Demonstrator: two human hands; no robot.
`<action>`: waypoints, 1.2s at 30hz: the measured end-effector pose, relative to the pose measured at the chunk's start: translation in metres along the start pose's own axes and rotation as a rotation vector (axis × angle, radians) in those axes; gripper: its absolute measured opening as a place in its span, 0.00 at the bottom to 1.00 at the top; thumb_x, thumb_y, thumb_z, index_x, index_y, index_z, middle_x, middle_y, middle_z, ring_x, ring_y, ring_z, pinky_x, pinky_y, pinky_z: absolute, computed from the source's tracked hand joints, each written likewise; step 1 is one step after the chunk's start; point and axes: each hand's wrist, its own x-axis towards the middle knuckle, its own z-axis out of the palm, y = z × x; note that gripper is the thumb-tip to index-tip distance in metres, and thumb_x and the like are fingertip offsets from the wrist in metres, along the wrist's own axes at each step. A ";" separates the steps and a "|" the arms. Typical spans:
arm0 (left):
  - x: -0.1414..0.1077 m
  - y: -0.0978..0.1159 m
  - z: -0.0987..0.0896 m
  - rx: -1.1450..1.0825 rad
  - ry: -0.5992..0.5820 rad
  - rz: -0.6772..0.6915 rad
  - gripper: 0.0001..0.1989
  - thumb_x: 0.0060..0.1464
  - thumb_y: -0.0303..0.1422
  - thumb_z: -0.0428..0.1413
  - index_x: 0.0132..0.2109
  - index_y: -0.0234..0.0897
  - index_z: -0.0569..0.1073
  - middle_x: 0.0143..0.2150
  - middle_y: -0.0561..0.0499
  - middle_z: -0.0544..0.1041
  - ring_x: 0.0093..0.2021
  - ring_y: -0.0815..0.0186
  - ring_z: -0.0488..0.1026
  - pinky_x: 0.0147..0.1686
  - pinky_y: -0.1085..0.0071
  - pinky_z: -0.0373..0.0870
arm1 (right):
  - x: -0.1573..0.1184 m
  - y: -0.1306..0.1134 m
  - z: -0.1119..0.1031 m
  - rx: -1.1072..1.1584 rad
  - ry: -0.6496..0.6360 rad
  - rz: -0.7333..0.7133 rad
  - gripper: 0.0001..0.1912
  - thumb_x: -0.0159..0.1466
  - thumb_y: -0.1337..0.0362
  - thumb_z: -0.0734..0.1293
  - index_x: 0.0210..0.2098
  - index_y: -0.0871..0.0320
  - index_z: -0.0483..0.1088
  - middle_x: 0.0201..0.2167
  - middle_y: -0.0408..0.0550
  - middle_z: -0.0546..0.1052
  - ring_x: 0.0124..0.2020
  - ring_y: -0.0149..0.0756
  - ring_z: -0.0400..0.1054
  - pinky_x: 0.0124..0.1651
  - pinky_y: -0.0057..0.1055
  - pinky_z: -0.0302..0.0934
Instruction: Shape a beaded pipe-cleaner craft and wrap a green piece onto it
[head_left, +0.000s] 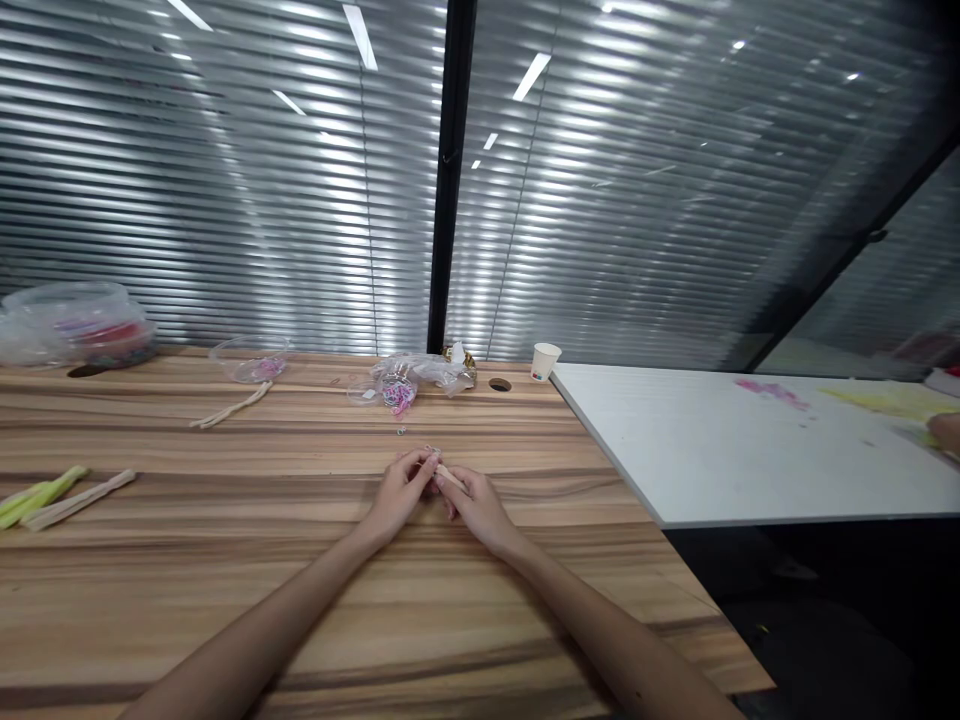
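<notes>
Head view: both hands, left (400, 492) and right (481, 508), are nearly closed, pinching one pale strip (453, 479); steady fingertips, pointing twelve o'clock, would help.

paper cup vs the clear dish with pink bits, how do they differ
The paper cup is opaque white with a small coloured mark; the clear dish is see-through. The cup is narrow and tapered, while the dish is wider and lower. Both sit at the back of the wooden table.
</notes>
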 end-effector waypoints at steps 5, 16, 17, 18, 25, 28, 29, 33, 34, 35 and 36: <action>0.000 0.002 0.000 -0.018 0.010 -0.005 0.18 0.50 0.45 0.51 0.32 0.32 0.71 0.26 0.52 0.68 0.27 0.70 0.63 0.28 0.75 0.62 | 0.000 -0.001 0.000 -0.009 0.003 0.004 0.18 0.61 0.51 0.59 0.28 0.61 0.67 0.16 0.40 0.63 0.19 0.27 0.56 0.23 0.24 0.50; 0.000 0.002 0.000 -0.024 0.019 -0.020 0.17 0.50 0.45 0.51 0.31 0.32 0.70 0.27 0.52 0.68 0.27 0.70 0.63 0.29 0.74 0.62 | -0.001 -0.002 0.001 0.026 0.003 0.007 0.18 0.60 0.52 0.59 0.27 0.61 0.66 0.16 0.40 0.63 0.18 0.27 0.56 0.22 0.24 0.50; 0.000 0.002 0.000 -0.026 0.018 -0.019 0.17 0.50 0.44 0.51 0.31 0.32 0.69 0.27 0.52 0.68 0.27 0.70 0.63 0.29 0.74 0.61 | -0.001 -0.002 0.001 0.027 0.003 0.008 0.18 0.60 0.52 0.59 0.27 0.61 0.66 0.16 0.40 0.63 0.18 0.27 0.56 0.22 0.24 0.50; 0.000 0.002 0.000 -0.027 0.018 -0.018 0.17 0.50 0.44 0.51 0.31 0.32 0.69 0.26 0.52 0.68 0.27 0.70 0.63 0.29 0.75 0.61 | -0.001 -0.001 0.001 0.027 0.001 0.010 0.18 0.60 0.51 0.59 0.27 0.61 0.66 0.16 0.40 0.63 0.18 0.27 0.56 0.22 0.24 0.50; 0.000 0.001 0.000 -0.008 0.016 -0.005 0.18 0.51 0.45 0.51 0.33 0.32 0.71 0.26 0.52 0.68 0.27 0.70 0.63 0.28 0.75 0.61 | -0.001 -0.003 0.000 -0.007 -0.001 -0.007 0.19 0.61 0.51 0.59 0.27 0.61 0.66 0.16 0.40 0.63 0.19 0.27 0.57 0.23 0.24 0.51; 0.000 0.002 0.000 0.002 0.019 -0.009 0.18 0.51 0.45 0.50 0.34 0.33 0.71 0.25 0.52 0.68 0.27 0.69 0.64 0.29 0.75 0.61 | -0.001 -0.005 0.000 -0.017 -0.008 -0.018 0.19 0.61 0.51 0.58 0.27 0.60 0.66 0.17 0.40 0.63 0.19 0.27 0.57 0.24 0.24 0.51; -0.001 0.002 0.000 0.006 0.022 -0.010 0.18 0.51 0.45 0.50 0.34 0.33 0.72 0.25 0.52 0.68 0.27 0.69 0.64 0.29 0.75 0.61 | -0.002 -0.005 0.000 -0.019 -0.009 -0.022 0.19 0.61 0.50 0.58 0.27 0.60 0.66 0.17 0.40 0.63 0.19 0.27 0.57 0.24 0.24 0.51; -0.001 0.003 0.000 0.007 0.018 -0.010 0.18 0.51 0.46 0.50 0.35 0.33 0.72 0.25 0.52 0.68 0.27 0.69 0.64 0.29 0.75 0.61 | -0.002 -0.005 -0.001 -0.020 -0.010 -0.016 0.19 0.61 0.50 0.58 0.27 0.60 0.67 0.16 0.40 0.62 0.19 0.27 0.56 0.24 0.24 0.51; -0.001 0.003 -0.001 0.009 0.013 -0.009 0.18 0.51 0.45 0.50 0.35 0.33 0.72 0.25 0.53 0.68 0.27 0.69 0.64 0.29 0.74 0.61 | -0.002 -0.004 -0.001 -0.020 -0.012 -0.015 0.19 0.61 0.51 0.58 0.28 0.60 0.67 0.16 0.40 0.62 0.19 0.27 0.56 0.24 0.24 0.51; -0.001 0.003 -0.001 0.012 0.010 -0.008 0.18 0.52 0.45 0.50 0.35 0.33 0.72 0.25 0.53 0.68 0.27 0.69 0.64 0.29 0.74 0.61 | -0.002 -0.004 -0.001 -0.020 -0.014 -0.016 0.19 0.61 0.51 0.58 0.28 0.60 0.67 0.16 0.40 0.62 0.19 0.27 0.56 0.24 0.24 0.51; -0.001 0.002 -0.001 0.018 0.006 -0.004 0.18 0.52 0.45 0.50 0.35 0.33 0.72 0.25 0.53 0.68 0.27 0.69 0.64 0.30 0.74 0.61 | -0.002 -0.003 0.000 -0.021 -0.014 -0.019 0.19 0.61 0.51 0.58 0.28 0.61 0.67 0.16 0.40 0.62 0.19 0.27 0.56 0.24 0.24 0.51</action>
